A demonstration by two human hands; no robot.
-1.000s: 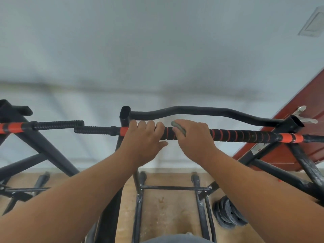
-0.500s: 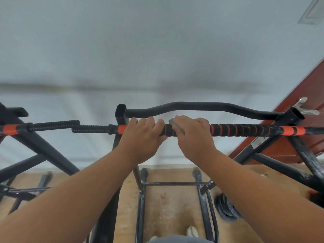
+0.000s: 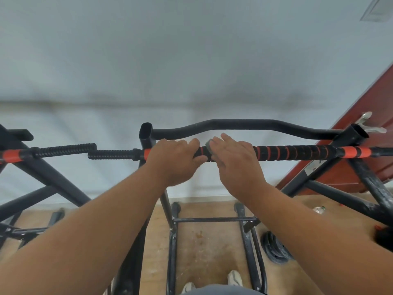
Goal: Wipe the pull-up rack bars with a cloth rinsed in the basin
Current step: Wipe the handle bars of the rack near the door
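plainly, the pull-up rack is a frame of painted black steel tube, scuffed pale on the right strut. its front bar is round and ribbed with black and orange foam bands. the left hand grips that bar, fingers curled over it. the right hand presses a small grey cloth onto the foam, fingers fairly straight. the ribs could snag the cloth, or light pressure let it slip off.
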